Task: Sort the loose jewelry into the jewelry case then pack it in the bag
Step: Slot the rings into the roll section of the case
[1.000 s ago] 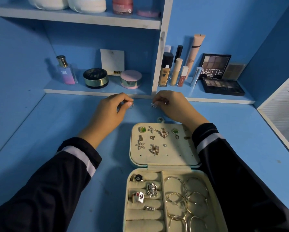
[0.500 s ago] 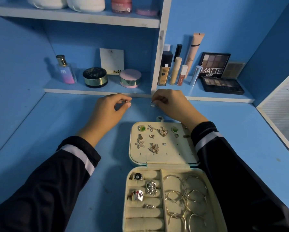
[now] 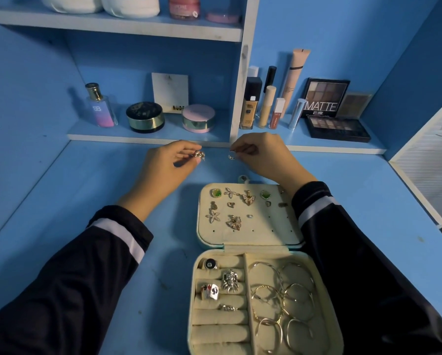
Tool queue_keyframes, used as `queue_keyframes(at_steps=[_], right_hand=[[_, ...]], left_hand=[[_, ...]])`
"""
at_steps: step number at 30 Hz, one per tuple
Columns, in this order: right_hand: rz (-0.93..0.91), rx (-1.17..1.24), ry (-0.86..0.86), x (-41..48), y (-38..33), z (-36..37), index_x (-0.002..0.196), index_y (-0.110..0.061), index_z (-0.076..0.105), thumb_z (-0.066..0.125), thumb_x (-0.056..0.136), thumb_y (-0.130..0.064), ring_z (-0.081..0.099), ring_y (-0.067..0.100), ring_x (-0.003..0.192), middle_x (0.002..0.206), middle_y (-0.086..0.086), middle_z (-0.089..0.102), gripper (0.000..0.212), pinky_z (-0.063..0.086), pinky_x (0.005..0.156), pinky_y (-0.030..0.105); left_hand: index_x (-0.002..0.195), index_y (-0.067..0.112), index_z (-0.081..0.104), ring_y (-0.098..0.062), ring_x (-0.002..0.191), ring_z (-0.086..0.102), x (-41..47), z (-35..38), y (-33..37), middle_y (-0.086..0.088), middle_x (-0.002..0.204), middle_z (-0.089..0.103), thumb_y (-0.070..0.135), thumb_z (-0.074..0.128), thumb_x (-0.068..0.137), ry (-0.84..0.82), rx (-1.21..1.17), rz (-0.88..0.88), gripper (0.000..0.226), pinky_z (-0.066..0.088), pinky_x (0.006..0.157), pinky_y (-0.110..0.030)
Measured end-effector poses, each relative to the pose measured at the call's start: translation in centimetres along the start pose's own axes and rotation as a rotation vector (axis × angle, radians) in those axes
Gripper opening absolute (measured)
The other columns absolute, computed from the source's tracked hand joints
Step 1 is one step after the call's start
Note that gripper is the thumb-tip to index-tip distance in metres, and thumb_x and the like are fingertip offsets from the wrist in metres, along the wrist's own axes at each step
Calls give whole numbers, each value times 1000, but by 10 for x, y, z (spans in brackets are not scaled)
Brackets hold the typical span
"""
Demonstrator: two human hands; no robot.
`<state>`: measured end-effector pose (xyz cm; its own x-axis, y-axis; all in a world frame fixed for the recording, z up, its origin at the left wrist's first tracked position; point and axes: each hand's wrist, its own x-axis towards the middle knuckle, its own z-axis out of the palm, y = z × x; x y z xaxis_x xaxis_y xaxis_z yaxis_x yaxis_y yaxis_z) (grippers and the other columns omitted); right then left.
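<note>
Beyond the far end of the open jewelry case (image 3: 273, 228), low over the blue desk (image 3: 68, 206) beneath a cluttered shelf (image 3: 148, 138), the left hand (image 3: 167, 167) is pinching a spiky ring (image 3: 199, 154) and the right hand (image 3: 262, 156) a small band (image 3: 231, 156), while the free ring rolls (image 3: 220, 334) are lying back toward the person, on the left hand's side.

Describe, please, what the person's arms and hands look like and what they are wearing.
Both arms are covered by long dark sleeves, the left sleeve and right sleeve, of slightly glossy fabric. Each has a broad white band just above a dark cuff. The left hand and right hand are bare, without gloves; no watch or bracelet shows at the wrists.
</note>
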<state>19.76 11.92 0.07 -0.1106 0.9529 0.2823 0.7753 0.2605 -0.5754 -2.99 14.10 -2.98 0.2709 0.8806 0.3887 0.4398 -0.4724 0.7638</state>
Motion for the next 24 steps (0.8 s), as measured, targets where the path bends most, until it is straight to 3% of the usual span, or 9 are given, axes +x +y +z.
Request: queue_keyframes(at_steps=[3, 7, 11, 16, 20, 24], right_hand=[[28, 71, 49, -7, -8, -9, 98, -9, 74, 68, 86, -6, 56, 2, 69, 83, 0, 68, 14, 44, 71, 4], [50, 119, 109, -21, -15, -18, 98, -11, 75, 69, 84, -4, 53, 14, 67, 76, 11, 67, 16, 47, 73, 20], [59, 168, 141, -45, -24, -23, 99, -13, 75, 69, 86, -8, 49, 3, 61, 68, -5, 61, 14, 41, 68, 7], [116, 238, 177, -79, -33, -23, 95, -21, 75, 68, 87, -11, 54, 2, 66, 78, -9, 67, 14, 47, 67, 13], [106, 257, 210, -106, -41, -26, 95, -22, 74, 69, 86, -8, 60, 3, 72, 78, -16, 66, 17, 46, 71, 7], [64, 278, 248, -129, -46, -24, 95, -18, 75, 71, 85, -6, 61, 6, 74, 79, -11, 68, 17, 49, 75, 12]], left_hand=[[107, 15, 71, -1, 94, 67, -7, -3, 6, 7, 99, 72, 9, 71, 88, 4, -67, 11, 20, 49, 88, -11], [104, 20, 69, -4, 92, 69, -17, -6, 15, 5, 99, 73, 8, 72, 88, 19, -126, 19, 21, 51, 88, -15], [102, 19, 68, -4, 89, 70, -34, -10, 25, 2, 99, 73, 5, 72, 86, 50, -161, 15, 22, 52, 85, -15], [102, 22, 68, -4, 92, 69, -59, -15, 37, 2, 101, 73, 6, 72, 87, 49, -244, -45, 22, 51, 85, -15], [101, 30, 69, -3, 93, 68, -78, -19, 45, 8, 100, 73, 9, 71, 87, 22, -253, -59, 25, 49, 85, -13], [103, 27, 69, -3, 94, 68, -96, -20, 57, 7, 101, 72, 6, 70, 87, 32, -300, -46, 27, 48, 86, -13]])
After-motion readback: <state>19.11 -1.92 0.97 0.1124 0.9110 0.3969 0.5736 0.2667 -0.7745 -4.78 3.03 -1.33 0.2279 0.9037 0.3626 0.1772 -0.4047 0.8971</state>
